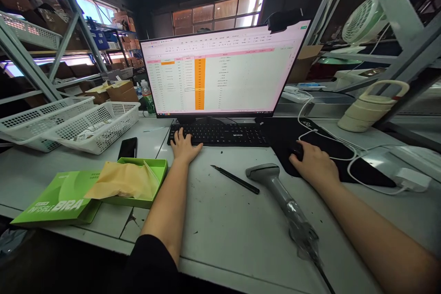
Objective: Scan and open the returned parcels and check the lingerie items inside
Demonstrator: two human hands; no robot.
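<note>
My left hand rests with fingers spread on the left end of a black keyboard. On a black mouse pad to the right, my right hand is wrapped round a black computer mouse, mostly hidden by the fingers. Behind the keyboard a monitor shows a spreadsheet with an orange column. A grey barcode scanner, its handle wrapped in clear plastic, lies between my forearms. Left of it is a black craft knife with its blade pointing toward the keyboard.
Left of my forearm sit an open green box holding tan paper and its green lid. Beyond are a phone and white baskets. At right stand a cream tumbler, white cables and a fan.
</note>
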